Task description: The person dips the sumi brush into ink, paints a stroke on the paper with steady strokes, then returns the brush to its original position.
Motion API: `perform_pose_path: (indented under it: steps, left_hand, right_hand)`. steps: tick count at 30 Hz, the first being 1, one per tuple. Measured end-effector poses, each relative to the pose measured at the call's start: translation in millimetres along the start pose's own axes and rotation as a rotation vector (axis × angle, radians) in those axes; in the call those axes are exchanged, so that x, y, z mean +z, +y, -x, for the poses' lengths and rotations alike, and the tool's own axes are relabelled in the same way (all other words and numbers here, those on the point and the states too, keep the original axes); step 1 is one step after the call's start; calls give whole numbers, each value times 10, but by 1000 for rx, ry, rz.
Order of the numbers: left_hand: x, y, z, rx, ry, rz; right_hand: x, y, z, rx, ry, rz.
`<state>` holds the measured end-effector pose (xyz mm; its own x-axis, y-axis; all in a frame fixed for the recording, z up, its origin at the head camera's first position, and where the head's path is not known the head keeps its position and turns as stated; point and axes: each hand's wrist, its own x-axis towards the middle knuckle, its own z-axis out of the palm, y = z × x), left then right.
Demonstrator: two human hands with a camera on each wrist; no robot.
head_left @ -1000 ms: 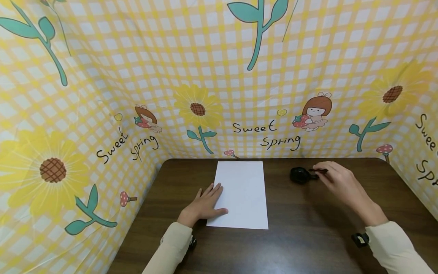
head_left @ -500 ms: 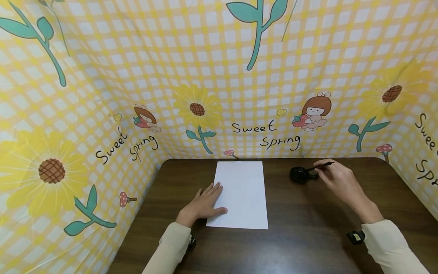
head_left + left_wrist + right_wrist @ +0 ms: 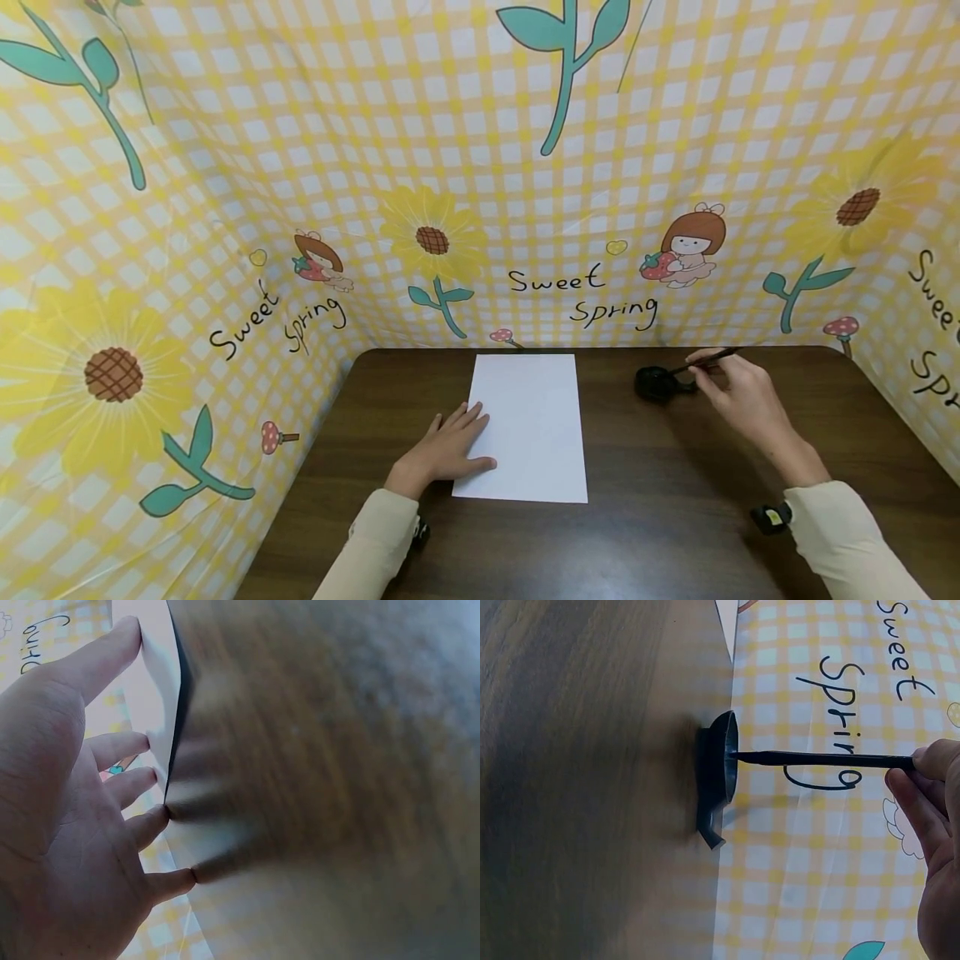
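A black brush point(image 3: 817, 759) with a dark pointed tip is pinched between the thumb and fingers of my right hand point(image 3: 746, 400). Its tip reaches the rim of a small black dish point(image 3: 717, 761) with a short handle, which sits on the table in the right wrist view. In the head view the brush slants up and right from that dish point(image 3: 651, 383). A blank white sheet of paper point(image 3: 536, 425) lies left of it. My left hand point(image 3: 442, 450) rests with fingers spread over the sheet's left edge; its thumb touches the paper in the left wrist view too.
The dark wooden table point(image 3: 637, 533) ends at the back against a yellow checked cloth point(image 3: 480, 167) that hangs on the far side and both flanks. Bare wood separates the paper from the dish.
The brush in my right hand has tipped, its rear end rising to the right and its tip at the dish. My right forearm has shifted slightly left. My left hand stays on the paper.
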<state>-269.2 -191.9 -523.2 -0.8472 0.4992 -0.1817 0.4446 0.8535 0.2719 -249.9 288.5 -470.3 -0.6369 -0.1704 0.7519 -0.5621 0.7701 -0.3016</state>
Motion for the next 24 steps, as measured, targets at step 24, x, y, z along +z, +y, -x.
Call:
perform_pose_path:
  steps: [24]
  left_hand:
    - [15,-2,24,2,15,0]
  right_hand:
    - [124,81,159,262,41,-151]
